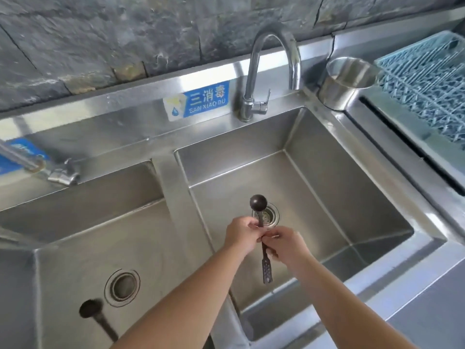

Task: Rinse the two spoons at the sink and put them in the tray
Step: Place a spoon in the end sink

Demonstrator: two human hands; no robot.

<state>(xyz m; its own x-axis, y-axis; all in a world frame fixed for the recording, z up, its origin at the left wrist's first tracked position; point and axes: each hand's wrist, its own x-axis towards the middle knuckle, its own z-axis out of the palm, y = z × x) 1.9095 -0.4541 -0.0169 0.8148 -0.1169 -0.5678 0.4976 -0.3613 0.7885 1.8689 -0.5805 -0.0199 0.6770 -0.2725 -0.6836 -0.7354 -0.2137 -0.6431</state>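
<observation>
A dark spoon (258, 203) with a round bowl and a long perforated handle is held over the right sink basin (352, 197), bowl pointing away from me above the drain (268, 214). My left hand (240, 236) pinches its handle just below the bowl. My right hand (284, 245) grips the handle a little lower, and the handle's end sticks out below both hands. A second dark spoon (97, 317) lies on the floor of the left basin (63, 248), partly hidden by my left forearm. No water runs from the faucet (270, 69). The blue tray (425, 79) stands at the far right.
A steel cup (344, 83) stands on the counter between the faucet and the blue tray. A second tap (37, 167) reaches over the left basin from the left. A blue sign (198, 100) is stuck on the steel backsplash under a stone wall.
</observation>
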